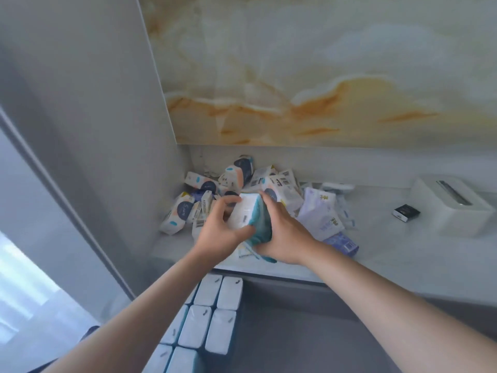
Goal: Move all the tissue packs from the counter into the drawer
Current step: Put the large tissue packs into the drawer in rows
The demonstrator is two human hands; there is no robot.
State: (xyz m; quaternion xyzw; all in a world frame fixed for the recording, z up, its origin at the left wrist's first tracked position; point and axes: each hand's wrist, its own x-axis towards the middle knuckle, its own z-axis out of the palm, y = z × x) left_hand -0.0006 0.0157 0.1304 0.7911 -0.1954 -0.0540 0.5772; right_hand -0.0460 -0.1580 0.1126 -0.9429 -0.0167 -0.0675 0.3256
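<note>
A heap of several small tissue packs (236, 176) lies in the back left corner of the pale counter (398, 254). Both hands hold one white pack with a teal side (246, 211) just above the counter's front edge. My left hand (219, 230) grips its left side and my right hand (282, 232) wraps its right side. Below the counter, the open drawer (282, 332) holds several white packs (212, 310) laid in neat rows along its left side. Larger lilac and white packs (320, 211) lie right of the heap.
A white tissue box (451, 208) stands on the counter at the right, with a small black box (406, 212) beside it. A grey cabinet panel (94, 130) walls the left side. A marble-patterned backsplash (322, 76) rises behind the counter.
</note>
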